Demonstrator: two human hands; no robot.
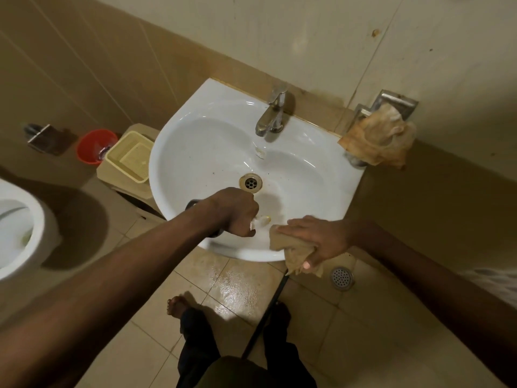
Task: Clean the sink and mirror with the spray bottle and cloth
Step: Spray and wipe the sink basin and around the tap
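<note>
At the sink's (179,152) near rim our right hand (316,242) clutches the cloth (291,247), left hand (235,211) fists a mostly hidden spray bottle (258,221); specks remain, mirror unseen, so early stage.

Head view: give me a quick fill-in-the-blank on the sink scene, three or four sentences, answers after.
1. The right hand presses a tan cloth on the sink's front ____.
2. The left hand is curled round something small and ____ inside the basin.
3. Water runs from the ____ toward the drain.
4. A second crumpled cloth hangs on a metal holder to the sink's ____.

Missing words: rim; white; faucet; right
</note>
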